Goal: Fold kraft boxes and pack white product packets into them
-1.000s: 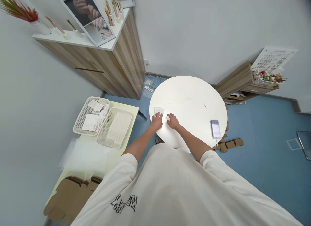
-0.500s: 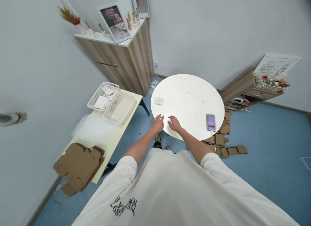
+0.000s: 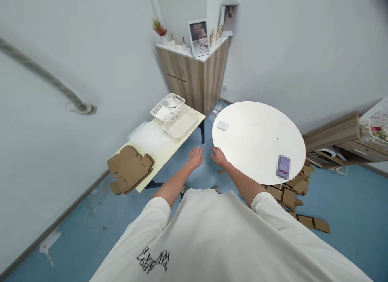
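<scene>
Left hand [image 3: 195,157] farther from white packet [image 3: 222,125], right hand [image 3: 218,156] near round table [image 3: 253,138]; empty fingers apart.

head camera; above shirt [image 3: 212,233]; faces forward, down; shirt close; round table [image 3: 251,140] farther off

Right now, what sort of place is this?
Possibly a packing or storage room: flat brown cardboard pieces and two white mesh plastic baskets share a pale yellow rectangular table; more cardboard lies on the floor near a round white table.
</scene>
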